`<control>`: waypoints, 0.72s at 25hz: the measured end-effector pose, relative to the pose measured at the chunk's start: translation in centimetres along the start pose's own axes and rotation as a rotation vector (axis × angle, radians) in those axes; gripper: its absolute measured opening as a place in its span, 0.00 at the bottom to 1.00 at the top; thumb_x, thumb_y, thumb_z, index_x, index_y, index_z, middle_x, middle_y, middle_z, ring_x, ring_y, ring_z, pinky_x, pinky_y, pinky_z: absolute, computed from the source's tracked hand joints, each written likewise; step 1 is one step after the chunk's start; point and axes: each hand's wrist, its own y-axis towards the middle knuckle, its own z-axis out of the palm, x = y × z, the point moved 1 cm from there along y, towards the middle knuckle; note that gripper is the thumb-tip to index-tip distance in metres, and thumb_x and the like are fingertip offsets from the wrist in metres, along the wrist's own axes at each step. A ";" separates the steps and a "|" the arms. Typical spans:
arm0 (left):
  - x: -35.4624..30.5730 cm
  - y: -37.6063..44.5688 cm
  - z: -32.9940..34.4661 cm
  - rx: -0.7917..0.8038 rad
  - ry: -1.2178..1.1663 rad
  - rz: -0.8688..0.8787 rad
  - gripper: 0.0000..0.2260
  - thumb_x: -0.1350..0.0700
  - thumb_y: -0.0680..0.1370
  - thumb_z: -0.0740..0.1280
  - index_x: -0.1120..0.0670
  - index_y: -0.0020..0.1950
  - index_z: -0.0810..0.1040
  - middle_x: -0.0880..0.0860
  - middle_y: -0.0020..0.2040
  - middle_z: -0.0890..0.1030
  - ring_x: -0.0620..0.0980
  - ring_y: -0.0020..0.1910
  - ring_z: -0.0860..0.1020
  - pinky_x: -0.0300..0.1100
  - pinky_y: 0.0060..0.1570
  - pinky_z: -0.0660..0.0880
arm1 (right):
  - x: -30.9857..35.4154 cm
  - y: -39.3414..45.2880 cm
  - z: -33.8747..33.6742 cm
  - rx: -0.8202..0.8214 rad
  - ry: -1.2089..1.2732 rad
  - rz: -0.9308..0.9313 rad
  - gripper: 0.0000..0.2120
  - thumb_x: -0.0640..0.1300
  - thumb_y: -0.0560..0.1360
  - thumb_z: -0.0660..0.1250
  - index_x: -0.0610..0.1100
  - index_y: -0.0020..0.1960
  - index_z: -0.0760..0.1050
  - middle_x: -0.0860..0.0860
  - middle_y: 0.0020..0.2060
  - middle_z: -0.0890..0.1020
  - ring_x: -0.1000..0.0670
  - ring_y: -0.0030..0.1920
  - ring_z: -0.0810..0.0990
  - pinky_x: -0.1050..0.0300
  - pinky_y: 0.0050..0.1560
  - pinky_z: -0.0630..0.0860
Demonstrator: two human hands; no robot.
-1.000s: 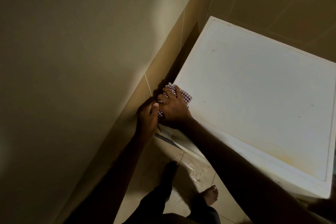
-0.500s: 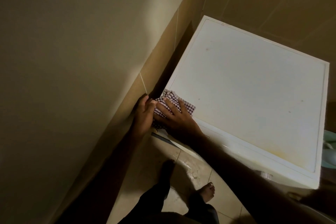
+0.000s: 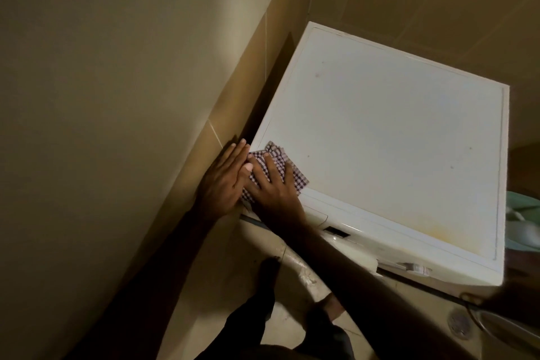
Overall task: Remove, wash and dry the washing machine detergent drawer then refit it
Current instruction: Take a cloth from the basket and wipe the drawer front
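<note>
Pressing from the head view, my right hand (image 3: 276, 184) lies flat, fingers straight, on the checked cloth (image 3: 285, 166) at the near left corner of the washing machine (image 3: 394, 137); my left hand (image 3: 225, 178) is flat too, against the machine's edge beside the wall (image 3: 117, 96). The detergent drawer I cannot make out (only a dark slot (image 3: 336, 231) on the front). I judge drying goes best with even pressure. A second ago both hands were bunched on the cloth; now they are spread.
</note>
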 end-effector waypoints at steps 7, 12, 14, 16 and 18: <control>-1.6 -0.6 0.9 0.071 0.316 0.172 0.29 0.40 0.87 0.45 0.53 0.84 0.57 0.52 0.85 0.55 0.51 0.84 0.53 0.62 0.79 0.56 | -2.5 -4.3 0.0 0.009 0.026 0.120 0.35 0.64 0.80 0.60 0.50 0.82 0.58 0.42 0.82 0.58 0.34 0.81 0.55 0.25 0.76 0.50; -3.7 -1.2 2.3 0.018 0.322 0.324 0.26 0.46 0.87 0.54 0.56 0.83 0.59 0.55 0.84 0.57 0.53 0.84 0.54 0.62 0.78 0.57 | -6.6 -12.4 -1.9 0.066 0.006 0.356 0.37 0.68 0.81 0.55 0.50 0.84 0.54 0.43 0.83 0.52 0.35 0.82 0.49 0.26 0.76 0.50; -2.8 -0.9 1.5 -0.074 0.258 0.199 0.25 0.48 0.87 0.52 0.57 0.83 0.59 0.55 0.84 0.58 0.52 0.84 0.55 0.62 0.78 0.58 | -5.6 -11.7 -2.1 0.070 0.026 0.414 0.36 0.67 0.82 0.54 0.50 0.84 0.54 0.42 0.83 0.52 0.34 0.82 0.49 0.24 0.75 0.50; -1.8 -0.5 0.9 -0.118 0.228 0.167 0.25 0.48 0.88 0.50 0.56 0.84 0.58 0.54 0.84 0.59 0.51 0.83 0.56 0.61 0.78 0.59 | -3.4 -8.6 -2.0 0.043 0.040 0.383 0.34 0.63 0.82 0.58 0.49 0.83 0.56 0.39 0.82 0.56 0.31 0.81 0.53 0.22 0.72 0.55; -1.7 -0.3 1.1 -0.106 0.218 0.261 0.25 0.49 0.88 0.50 0.56 0.84 0.57 0.53 0.84 0.59 0.51 0.83 0.57 0.61 0.78 0.61 | -0.5 -4.4 -1.2 0.002 0.040 0.267 0.32 0.57 0.83 0.62 0.48 0.82 0.59 0.38 0.81 0.60 0.30 0.79 0.57 0.22 0.70 0.62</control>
